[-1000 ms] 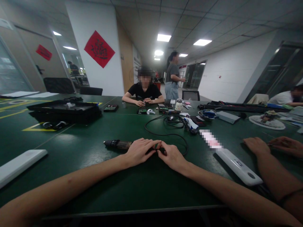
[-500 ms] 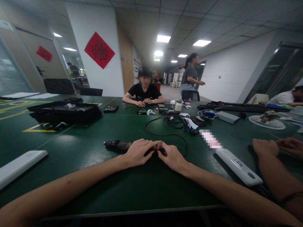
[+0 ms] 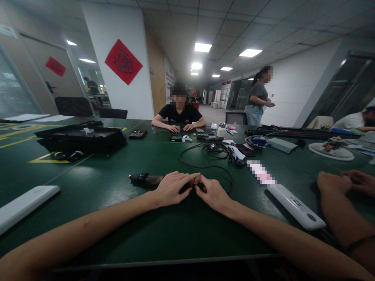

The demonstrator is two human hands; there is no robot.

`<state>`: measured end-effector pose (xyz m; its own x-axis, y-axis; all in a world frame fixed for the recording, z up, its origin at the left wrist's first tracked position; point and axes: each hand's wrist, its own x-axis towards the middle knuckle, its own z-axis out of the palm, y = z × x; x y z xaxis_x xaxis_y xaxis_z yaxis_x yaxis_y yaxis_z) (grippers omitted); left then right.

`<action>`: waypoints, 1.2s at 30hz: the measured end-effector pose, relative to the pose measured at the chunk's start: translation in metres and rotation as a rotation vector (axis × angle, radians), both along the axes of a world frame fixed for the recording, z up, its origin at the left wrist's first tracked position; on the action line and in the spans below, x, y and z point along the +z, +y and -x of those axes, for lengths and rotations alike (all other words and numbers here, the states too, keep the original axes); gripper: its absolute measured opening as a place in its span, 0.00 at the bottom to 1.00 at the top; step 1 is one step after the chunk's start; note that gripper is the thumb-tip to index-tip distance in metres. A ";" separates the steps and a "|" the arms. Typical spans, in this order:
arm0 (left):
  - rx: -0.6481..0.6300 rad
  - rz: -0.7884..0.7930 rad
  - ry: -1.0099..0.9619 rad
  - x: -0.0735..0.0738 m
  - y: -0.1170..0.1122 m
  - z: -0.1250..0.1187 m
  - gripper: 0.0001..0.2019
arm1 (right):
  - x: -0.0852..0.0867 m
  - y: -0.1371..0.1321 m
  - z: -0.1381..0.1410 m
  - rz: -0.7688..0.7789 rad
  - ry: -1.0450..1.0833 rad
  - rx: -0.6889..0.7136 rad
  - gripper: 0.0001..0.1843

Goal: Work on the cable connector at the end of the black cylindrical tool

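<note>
A dark corded electric screwdriver (image 3: 143, 178) lies sideways on the green table, its narrow tip pointing left. Over its rear body my left hand (image 3: 172, 188) is closed, palm down, hiding much of the handle. My right hand (image 3: 215, 193) is closed in a pinch at the tool's back end, where the black cord (image 3: 225, 169) comes out. The fingertips of both hands meet there, and the exact grip is partly hidden. From behind my right hand the cord loops away to a tangle of cables.
Left stand a black tray-like housing (image 3: 79, 139) and a white oblong case (image 3: 29, 205). A white device (image 3: 297, 207) lies at right, near another person's hands (image 3: 336, 181). Opposite sits a person in black (image 3: 178, 115) by circuit boards (image 3: 176, 137). A round white fan-like part (image 3: 331, 151) lies farther right.
My hands stay almost in place at the screwdriver. The seated person's hands have parted on the table. A standing person in the background has walked to the right. The neighbour's hands shifted slightly.
</note>
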<state>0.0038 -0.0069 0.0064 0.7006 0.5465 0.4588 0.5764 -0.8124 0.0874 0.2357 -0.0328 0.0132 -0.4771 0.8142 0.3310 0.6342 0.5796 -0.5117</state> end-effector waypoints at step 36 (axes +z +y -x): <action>0.003 -0.001 0.015 0.001 -0.001 0.000 0.30 | 0.001 0.000 -0.001 0.018 -0.003 0.013 0.07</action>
<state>0.0038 -0.0075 0.0076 0.7058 0.5483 0.4486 0.5803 -0.8107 0.0779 0.2369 -0.0331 0.0147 -0.4887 0.8135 0.3151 0.6282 0.5788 -0.5199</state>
